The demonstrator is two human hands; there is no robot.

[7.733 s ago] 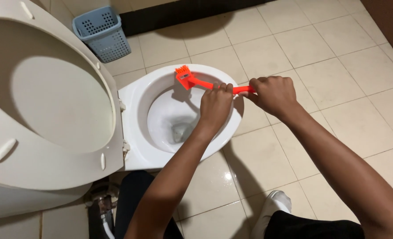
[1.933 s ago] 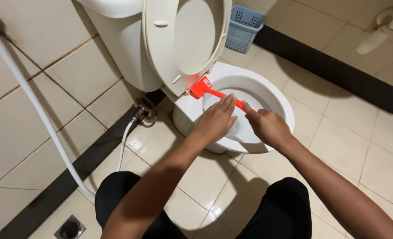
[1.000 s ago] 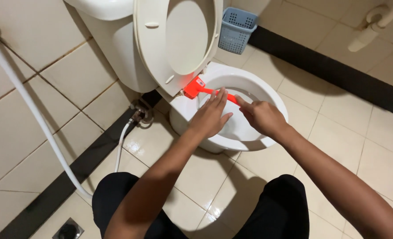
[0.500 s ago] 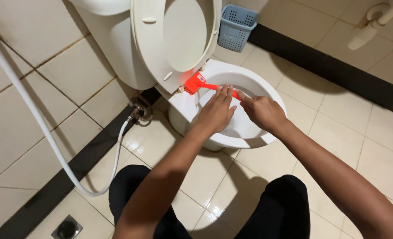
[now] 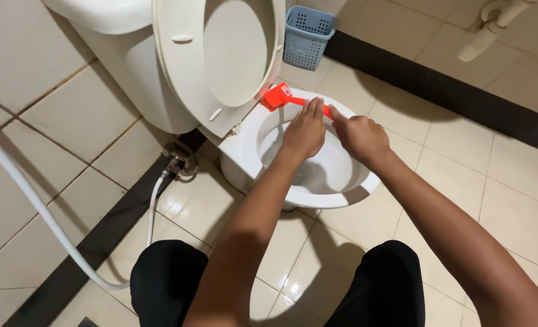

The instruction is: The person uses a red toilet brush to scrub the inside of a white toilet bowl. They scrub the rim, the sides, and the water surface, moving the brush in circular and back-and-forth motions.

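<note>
Knees (image 5: 172,272) in black trousers are sitting at the bottom edge, both forearms running up from there toward the bowl (image 5: 347,188).

Left hand (image 5: 305,130) is lying over the brush (image 5: 281,97) handle, fingers flat and pointing toward the raised seat – can't tell whether it's actually closed round the handle or just pressing on it. Right hand (image 5: 360,136) is curled closed on the near end of the same handle, knuckles up. The two hands are sitting just beside each other, nearly touching.

The brush is orange; its head is resting at the back rim of the bowl, right under the lower edge of the upturned seat (image 5: 220,60). The handle is running across the bowl opening toward the right hand, mostly hidden by the hands.

A white hose (image 5: 45,218) is crossing the tiled wall on the left, with a second short one dropping from the valve (image 5: 181,160) beside the bowl base. Farther back – a blue basket (image 5: 305,36) is standing on the floor by the dark skirting. A white pipe (image 5: 487,30) is showing at the top right.
</note>
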